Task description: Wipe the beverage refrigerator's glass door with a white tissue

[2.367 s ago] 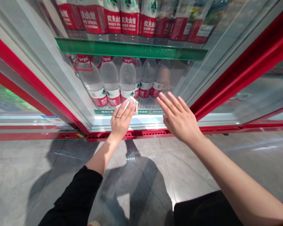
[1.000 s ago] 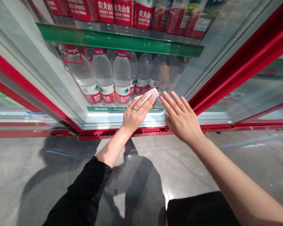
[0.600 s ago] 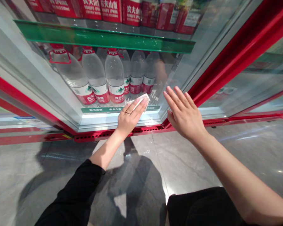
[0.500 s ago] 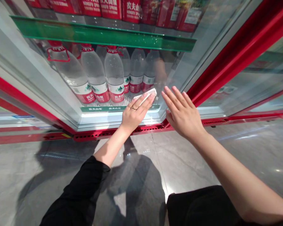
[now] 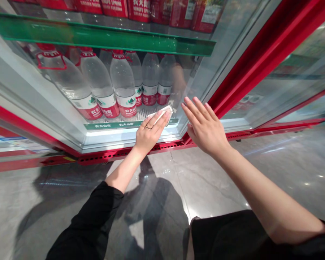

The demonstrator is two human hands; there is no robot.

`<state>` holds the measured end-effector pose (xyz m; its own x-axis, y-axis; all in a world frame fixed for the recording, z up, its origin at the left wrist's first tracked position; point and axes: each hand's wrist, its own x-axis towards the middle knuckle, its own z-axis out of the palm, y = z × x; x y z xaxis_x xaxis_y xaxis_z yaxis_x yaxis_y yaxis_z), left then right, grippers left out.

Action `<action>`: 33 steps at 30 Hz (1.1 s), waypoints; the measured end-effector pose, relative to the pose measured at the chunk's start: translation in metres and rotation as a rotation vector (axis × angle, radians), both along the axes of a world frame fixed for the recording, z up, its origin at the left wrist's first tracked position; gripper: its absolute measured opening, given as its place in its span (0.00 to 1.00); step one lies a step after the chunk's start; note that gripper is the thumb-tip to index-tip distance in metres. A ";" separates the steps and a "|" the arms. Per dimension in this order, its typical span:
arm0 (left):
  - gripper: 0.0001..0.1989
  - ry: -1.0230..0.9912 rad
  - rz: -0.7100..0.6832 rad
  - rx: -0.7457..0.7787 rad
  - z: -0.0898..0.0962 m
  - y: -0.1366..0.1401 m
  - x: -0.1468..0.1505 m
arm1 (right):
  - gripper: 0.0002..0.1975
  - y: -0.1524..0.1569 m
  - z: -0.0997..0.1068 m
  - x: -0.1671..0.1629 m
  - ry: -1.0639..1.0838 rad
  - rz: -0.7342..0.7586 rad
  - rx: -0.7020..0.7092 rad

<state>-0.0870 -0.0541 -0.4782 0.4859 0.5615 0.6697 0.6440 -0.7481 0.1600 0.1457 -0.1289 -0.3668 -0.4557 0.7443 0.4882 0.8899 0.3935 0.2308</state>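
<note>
My left hand (image 5: pixel 148 131), a ring on one finger, presses a folded white cloth (image 5: pixel 166 112) flat against the glass door (image 5: pixel 188 81) of a drinks cooler, low on the pane. Part of the cloth is hidden beneath my fingers. My right hand (image 5: pixel 207 130) is stretched out with nothing in it, its fingers pointing up beside the door's lower right corner. Whether it touches the frame I cannot tell. Behind the glass, to the left of the cloth, stand clear water bottles (image 5: pixel 126 92) with red caps and red-and-white labels.
A green shelf edge (image 5: pixel 105 34) crosses the cooler above the bottles, with red packs (image 5: pixel 113 7) over it. A red door frame (image 5: pixel 249 54) rises at right, and another glass door (image 5: pixel 281 83) lies beyond. Shiny grey floor tiles (image 5: pixel 211 187) stretch below.
The cooler and its bottles have shifted left in view, as have both hands slightly. The cloth stays under my left fingers, and my right hand keeps its stretched pose.
</note>
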 end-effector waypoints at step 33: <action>0.37 0.103 0.060 0.309 0.014 0.002 0.053 | 0.45 0.021 -0.075 0.063 0.359 0.022 0.419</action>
<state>-0.0344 -0.0525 -0.4640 0.5319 0.3694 0.7620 0.6896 -0.7112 -0.1365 0.2091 -0.1076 -0.4415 -0.2193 0.4450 0.8683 0.9340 0.3531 0.0549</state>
